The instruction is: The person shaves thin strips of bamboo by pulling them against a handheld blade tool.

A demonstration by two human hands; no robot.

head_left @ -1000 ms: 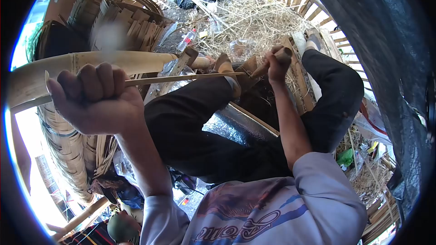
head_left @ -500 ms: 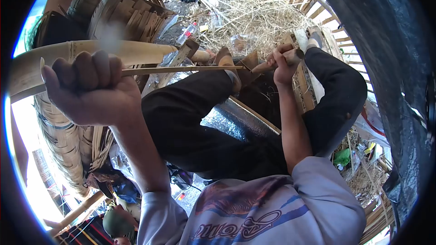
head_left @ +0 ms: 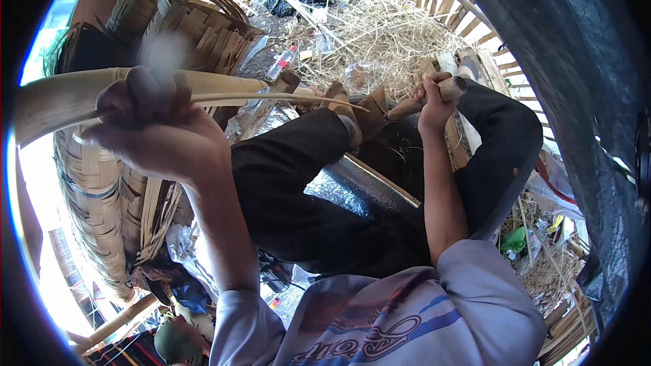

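On the left, my left hand [head_left: 159,122] is closed around a thin bamboo strip [head_left: 264,97], which runs rightward over my knee and bends slightly down at its tip. My right hand [head_left: 436,102] grips the wooden handle [head_left: 453,88] of a tool. The tool's broad, dark blade [head_left: 372,112] lies beside my foot, and the strip's tip meets or overlaps it; exact contact is unclear. Behind my left hand lies a thick bamboo pole [head_left: 68,98].
Woven baskets [head_left: 196,34] stand at the upper left, with a tall woven one [head_left: 91,210] below the pole. Straw [head_left: 386,37] and a plastic bottle [head_left: 281,62] lie ahead. A slatted fence [head_left: 468,20] and dark sheeting [head_left: 576,95] are on the right. A person's green cap [head_left: 173,342] shows at lower left.
My left hand has turned and shifted slightly right and down, and the strip now bows more. My right hand and the tool handle have moved a little to the right.
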